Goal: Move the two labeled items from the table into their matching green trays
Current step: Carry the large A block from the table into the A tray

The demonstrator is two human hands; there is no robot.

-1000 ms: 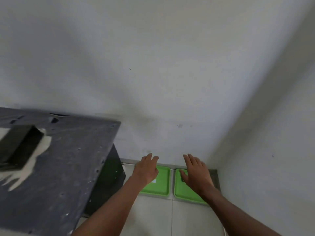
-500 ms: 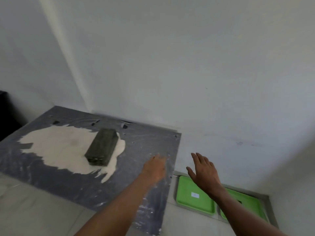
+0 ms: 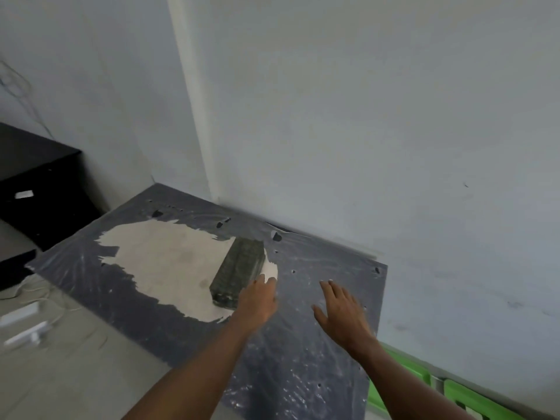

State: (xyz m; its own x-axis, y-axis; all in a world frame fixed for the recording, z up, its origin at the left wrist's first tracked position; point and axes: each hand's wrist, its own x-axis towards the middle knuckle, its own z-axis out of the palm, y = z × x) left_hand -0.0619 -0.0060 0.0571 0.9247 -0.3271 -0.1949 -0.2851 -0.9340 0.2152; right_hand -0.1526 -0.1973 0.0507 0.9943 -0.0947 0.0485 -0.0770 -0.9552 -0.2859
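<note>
Hovering hands, both spread: left (image 3: pixel 257 301) | right (image 3: pixel 342 313) | green trays (image 3: pixel 472 398) cut off | block (image 3: pixel 239 272) label unreadable

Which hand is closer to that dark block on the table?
The left hand. Its fingers reach the near right end of the dark block, perhaps touching it. The right hand hovers open over the table, well to the block's right.

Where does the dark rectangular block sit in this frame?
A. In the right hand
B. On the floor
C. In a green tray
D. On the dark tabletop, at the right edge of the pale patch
D: the dark block lies flat on the tabletop, beside the left hand, which holds nothing.
</note>
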